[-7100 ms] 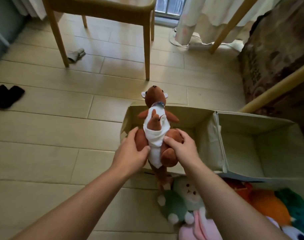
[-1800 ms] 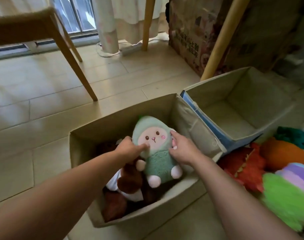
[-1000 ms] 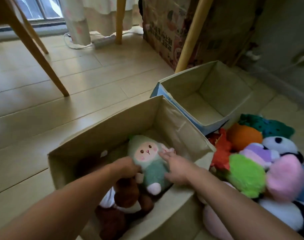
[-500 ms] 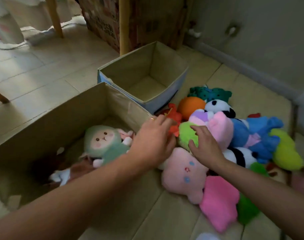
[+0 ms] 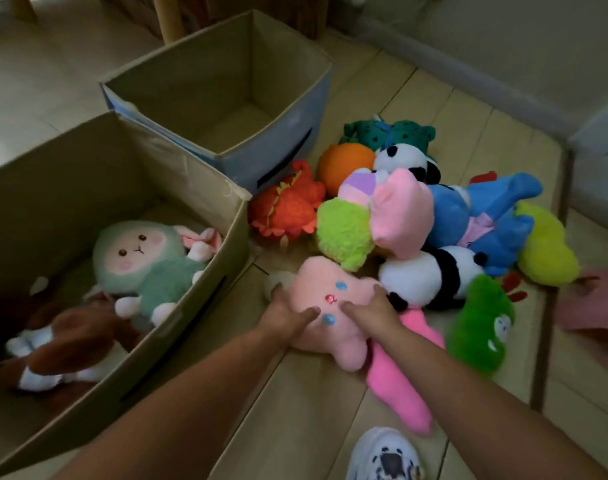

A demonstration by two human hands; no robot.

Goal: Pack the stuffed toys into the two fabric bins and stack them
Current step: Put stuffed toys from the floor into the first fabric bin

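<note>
Two fabric bins stand side by side on the floor. The near beige bin (image 5: 222,244) holds a green sheep toy (image 5: 146,261), a brown kangaroo toy (image 5: 70,337) and a small pink bunny (image 5: 200,239). The far blue-sided bin (image 5: 288,129) holds nothing. Right of the bins lies a heap of several stuffed toys. My left hand (image 5: 283,315) and my right hand (image 5: 375,311) grip the two sides of a pale pink plush (image 5: 333,306) at the heap's near edge, which still lies on the floor.
In the heap lie a red dragon (image 5: 288,206), a lime plush (image 5: 344,230), an orange ball (image 5: 344,166), two pandas (image 5: 430,275), a blue toy (image 5: 482,216), a yellow toy (image 5: 545,247) and a green toy (image 5: 482,323). A white spotted toy (image 5: 385,455) lies near me. A wall's baseboard runs behind.
Both hands left the green sheep in the near bin, moved right to the heap and took hold of the pale pink plush. The view swung right and down.
</note>
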